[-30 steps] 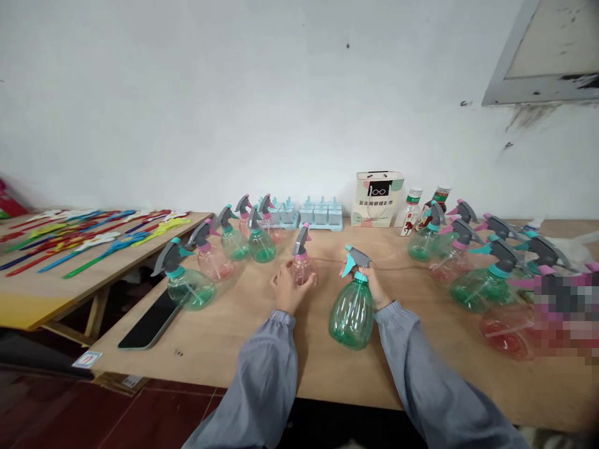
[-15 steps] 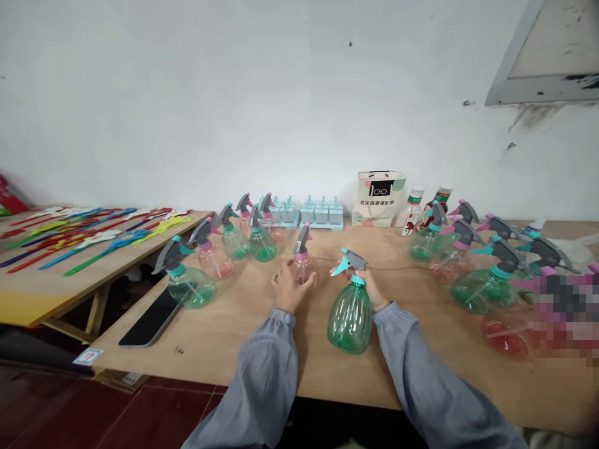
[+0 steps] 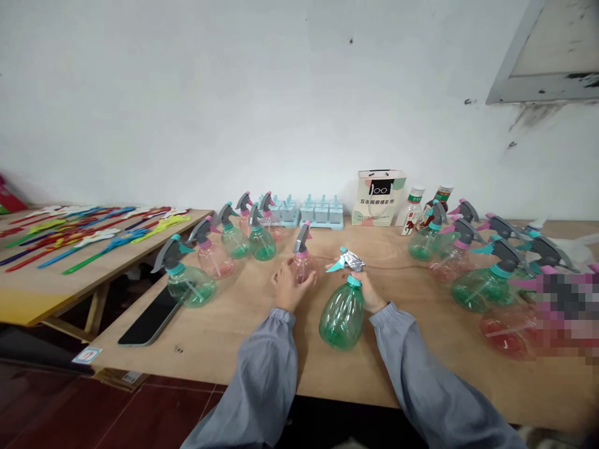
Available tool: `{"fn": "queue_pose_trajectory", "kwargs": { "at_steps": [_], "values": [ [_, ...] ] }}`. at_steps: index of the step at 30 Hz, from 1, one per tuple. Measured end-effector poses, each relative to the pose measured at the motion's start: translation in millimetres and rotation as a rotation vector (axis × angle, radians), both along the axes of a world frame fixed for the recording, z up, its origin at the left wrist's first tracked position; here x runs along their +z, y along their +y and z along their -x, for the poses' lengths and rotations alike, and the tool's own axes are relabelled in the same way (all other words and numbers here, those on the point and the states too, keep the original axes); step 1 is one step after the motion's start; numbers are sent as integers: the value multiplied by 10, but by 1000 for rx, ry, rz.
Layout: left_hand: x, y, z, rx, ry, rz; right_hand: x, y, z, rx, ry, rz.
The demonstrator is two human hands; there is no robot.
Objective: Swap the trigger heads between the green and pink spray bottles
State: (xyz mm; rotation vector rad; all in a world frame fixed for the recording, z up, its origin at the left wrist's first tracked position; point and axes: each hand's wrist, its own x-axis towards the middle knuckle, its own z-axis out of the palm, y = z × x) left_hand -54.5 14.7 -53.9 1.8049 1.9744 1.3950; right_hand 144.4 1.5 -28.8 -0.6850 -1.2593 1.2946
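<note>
My right hand [image 3: 370,292] is closed around the neck of a green spray bottle [image 3: 342,317] with a grey and turquoise trigger head. That bottle tilts a little to the left over the table, close to me. Just left of it, my left hand [image 3: 289,285] has its fingers curled round a pink spray bottle [image 3: 303,267], which stands upright on the table. Its grey and pink head shows above the fingers. Behind my left hand is another green spray bottle [image 3: 262,244], among several green and pink ones. The fingertips of my right hand are partly hidden behind the bottle.
More spray bottles crowd the right side, near one green bottle [image 3: 480,290]. A phone [image 3: 148,321] lies at the left. Pale blue ice-pop moulds [image 3: 321,213], a paper bag [image 3: 378,199] and drink bottles [image 3: 412,211] stand by the wall. Colourful strips [image 3: 100,240] cover the neighbouring table.
My right hand has shifted the green spray bottle slightly left and tilted it more. The left hand and the pink bottle have stayed in place.
</note>
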Motion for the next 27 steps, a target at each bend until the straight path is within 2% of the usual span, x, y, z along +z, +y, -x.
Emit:
{"fn": "queue_pose_trajectory", "kwargs": {
  "at_steps": [7,14,18,23,27],
  "values": [
    [-22,14,6,0,3,1,9,24,-2,-47,57,-72],
    [-20,12,10,-3,17,-10,68,-20,3,-43,69,22],
    [-2,0,7,-5,12,5,89,-21,24,-70,92,-49],
    [11,-5,8,-6,17,7,137,-11,-6,-222,74,-42],
    [36,-18,8,-10,10,21,175,15,-187,-347,29,-78]
  ]
}}
